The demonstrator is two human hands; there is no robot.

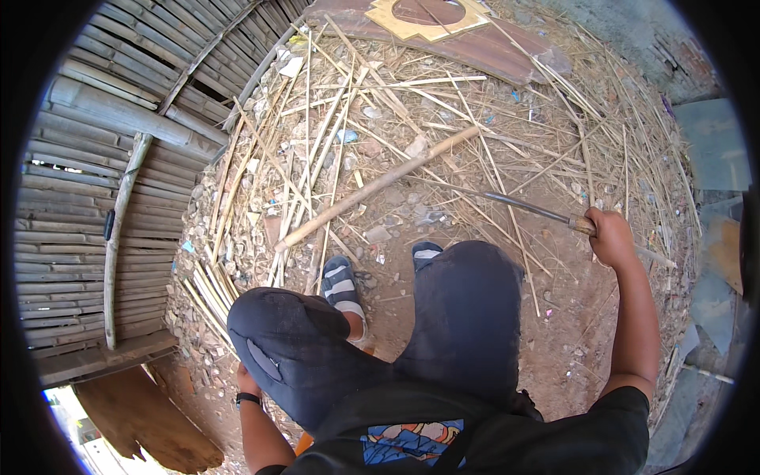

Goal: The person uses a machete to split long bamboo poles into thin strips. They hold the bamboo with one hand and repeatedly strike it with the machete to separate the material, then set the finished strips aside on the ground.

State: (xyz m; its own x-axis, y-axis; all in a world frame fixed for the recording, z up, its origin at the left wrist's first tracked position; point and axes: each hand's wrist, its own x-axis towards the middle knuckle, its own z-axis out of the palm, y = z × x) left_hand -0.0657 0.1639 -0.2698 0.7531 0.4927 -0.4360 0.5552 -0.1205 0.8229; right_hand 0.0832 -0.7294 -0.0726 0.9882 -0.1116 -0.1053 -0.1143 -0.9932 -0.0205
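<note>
My right hand (612,236), out at the right, is wrapped round the wooden handle of a long, narrow-bladed knife (526,207). Its dark blade points left across the ground, and the thin tip comes close to a thick bamboo pole (380,187) lying diagonally in front of my feet. Low beside my left knee is my left hand (247,381), with a dark band at the wrist. The knee hides its fingers, so their grip does not show. A bundle of split bamboo strips (212,291) runs toward that hand from the left.
Scattered bamboo strips (332,134) and straw cover the stony dirt ground. On the left rises a bamboo slat wall (67,261) with an upright pole. A brown board with a yellow cut-out panel (431,32) lies at the far end. Grey sheets (716,142) stand at the right.
</note>
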